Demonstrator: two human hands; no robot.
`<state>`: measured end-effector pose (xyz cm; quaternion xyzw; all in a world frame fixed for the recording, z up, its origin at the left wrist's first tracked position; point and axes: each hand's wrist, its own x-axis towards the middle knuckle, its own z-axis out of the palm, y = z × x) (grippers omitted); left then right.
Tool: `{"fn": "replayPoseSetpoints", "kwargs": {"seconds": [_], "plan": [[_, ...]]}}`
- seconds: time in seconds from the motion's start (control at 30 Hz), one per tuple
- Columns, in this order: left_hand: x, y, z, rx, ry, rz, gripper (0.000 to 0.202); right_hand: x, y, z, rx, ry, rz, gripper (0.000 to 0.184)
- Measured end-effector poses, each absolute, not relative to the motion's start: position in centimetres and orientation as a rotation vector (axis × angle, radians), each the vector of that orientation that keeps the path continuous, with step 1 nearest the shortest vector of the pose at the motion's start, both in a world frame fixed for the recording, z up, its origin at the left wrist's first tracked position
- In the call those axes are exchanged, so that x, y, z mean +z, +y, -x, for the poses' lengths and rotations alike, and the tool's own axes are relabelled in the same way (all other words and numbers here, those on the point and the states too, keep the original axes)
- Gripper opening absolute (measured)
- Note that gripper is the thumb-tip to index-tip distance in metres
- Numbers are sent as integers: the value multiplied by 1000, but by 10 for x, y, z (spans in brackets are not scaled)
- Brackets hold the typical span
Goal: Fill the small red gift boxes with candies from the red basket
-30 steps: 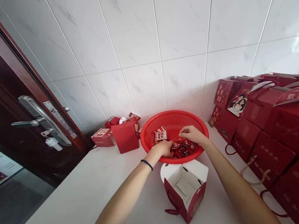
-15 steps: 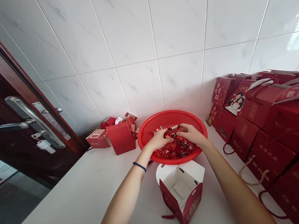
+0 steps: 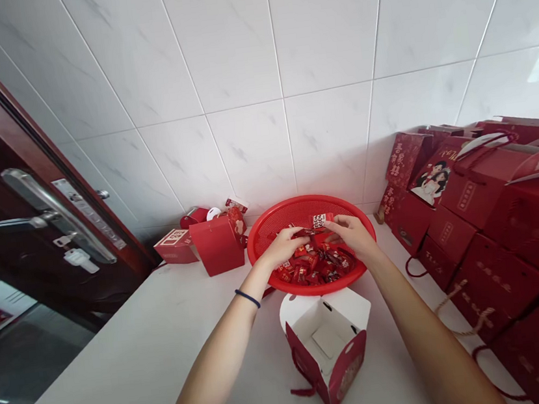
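Observation:
A round red mesh basket [image 3: 300, 210] stands on the white counter by the tiled wall, holding several small red wrapped sweets [image 3: 314, 267]. Both my hands are inside it. My left hand [image 3: 282, 247], with a dark band on its wrist, is curled over the sweets. My right hand [image 3: 352, 236] pinches a small red and white packet [image 3: 321, 220] above the pile. In front of the basket stands an open red gift box [image 3: 327, 345] with white flaps spread apart, its inside showing nothing.
Many closed red gift boxes with rope handles [image 3: 492, 214] are stacked along the right. Two small red boxes [image 3: 215, 242] and other small red items sit left of the basket. A dark wooden door with a metal handle [image 3: 45, 216] borders the counter at left.
My hands moved from the basket's near side toward its middle and came together; a red and white packet is now raised in my right fingers. The view shifted slightly.

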<state>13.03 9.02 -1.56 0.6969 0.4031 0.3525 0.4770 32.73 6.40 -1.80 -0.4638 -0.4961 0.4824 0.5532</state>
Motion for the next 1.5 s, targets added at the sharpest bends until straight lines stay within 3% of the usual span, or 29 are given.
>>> {"fn": "replayPoseSetpoints", "kwargs": {"seconds": [0.6, 1.07, 1.3, 1.5], "plan": [[-8, 81, -135, 841, 1104, -1523, 27, -20, 69, -329, 1007, -1003, 1070, 25], [-6, 79, -136, 809, 1105, -1629, 29, -19, 62, -325, 982, -1192, 1143, 49], [-6, 77, -136, 593, 1012, -1900, 36, -17, 59, -323, 1199, -1488, 1033, 36], [-21, 83, -136, 216, 1073, -2197, 28, -23, 65, -325, 1014, -1284, 1092, 34]]}}
